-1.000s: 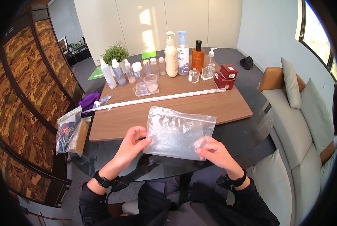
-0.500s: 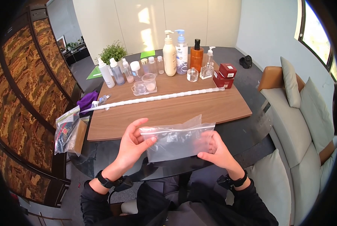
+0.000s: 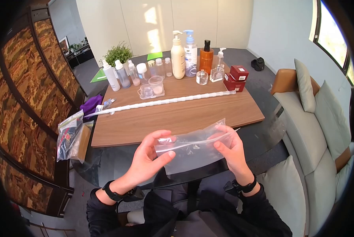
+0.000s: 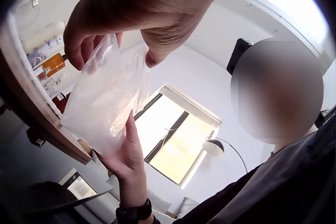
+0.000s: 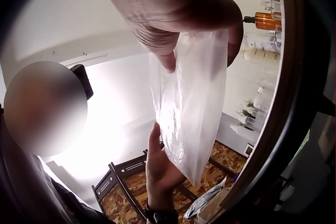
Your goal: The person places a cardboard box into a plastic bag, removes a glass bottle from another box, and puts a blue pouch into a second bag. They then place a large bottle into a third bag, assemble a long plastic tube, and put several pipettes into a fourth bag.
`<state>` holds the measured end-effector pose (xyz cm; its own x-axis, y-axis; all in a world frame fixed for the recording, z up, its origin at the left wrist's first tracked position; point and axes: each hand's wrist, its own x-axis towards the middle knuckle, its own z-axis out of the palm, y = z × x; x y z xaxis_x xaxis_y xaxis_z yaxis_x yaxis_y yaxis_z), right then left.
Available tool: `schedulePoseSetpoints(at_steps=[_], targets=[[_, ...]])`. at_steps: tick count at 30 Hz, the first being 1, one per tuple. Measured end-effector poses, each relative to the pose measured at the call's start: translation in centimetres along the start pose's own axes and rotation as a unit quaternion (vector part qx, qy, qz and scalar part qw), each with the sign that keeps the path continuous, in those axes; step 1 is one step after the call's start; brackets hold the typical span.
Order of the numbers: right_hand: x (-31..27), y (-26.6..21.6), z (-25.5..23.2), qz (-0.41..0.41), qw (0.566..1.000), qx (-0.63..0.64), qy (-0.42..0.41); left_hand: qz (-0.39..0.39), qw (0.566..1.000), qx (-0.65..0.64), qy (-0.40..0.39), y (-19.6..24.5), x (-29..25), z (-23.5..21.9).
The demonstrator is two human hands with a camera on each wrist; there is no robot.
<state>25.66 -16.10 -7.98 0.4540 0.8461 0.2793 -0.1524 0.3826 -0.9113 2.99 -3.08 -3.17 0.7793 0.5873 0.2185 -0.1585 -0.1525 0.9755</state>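
A clear zip bag (image 3: 192,152) is held between both hands above the table's near edge, its zip edge slanting up to the right. The left hand (image 3: 147,160) holds the bag's left end, thumb in front and fingers behind. At the right end the right hand (image 3: 235,154) grips it, thumb on the near side. In the left wrist view the bag (image 4: 107,98) hangs between the left hand (image 4: 142,14) and the right hand (image 4: 126,155). The right wrist view shows the bag (image 5: 191,103) bulging a little, with its mouth edge near the fingers.
A white segmented strip (image 3: 161,103) lies across the wooden board (image 3: 177,118). Behind it stand several bottles (image 3: 178,59), a plastic cup tray (image 3: 152,93) and red boxes (image 3: 235,79). At the left are a purple cloth (image 3: 91,105) and a filled bag (image 3: 69,138). A sofa (image 3: 307,118) stands right.
The bag has turned from upright to tilted, its right end now higher. The right hand has risen and moved slightly right; the left hand has shifted right and its fingers have come lower.
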Motion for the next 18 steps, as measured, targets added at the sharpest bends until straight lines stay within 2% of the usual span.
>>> schedulePoseSetpoints(at_steps=[9,14,18], targets=[[-0.1,0.0,-0.4,0.008,0.999,-0.021,-0.031,0.021,0.999,-0.029,0.024,-0.6,0.0,0.2],[0.0,-0.8,0.2,0.020,0.998,-0.042,-0.045,0.053,0.998,-0.005,0.023,-0.6,0.0,0.3],[0.3,-1.1,0.5,0.008,0.998,0.005,-0.069,0.059,0.998,-0.011,0.017,-0.7,0.0,0.4]])
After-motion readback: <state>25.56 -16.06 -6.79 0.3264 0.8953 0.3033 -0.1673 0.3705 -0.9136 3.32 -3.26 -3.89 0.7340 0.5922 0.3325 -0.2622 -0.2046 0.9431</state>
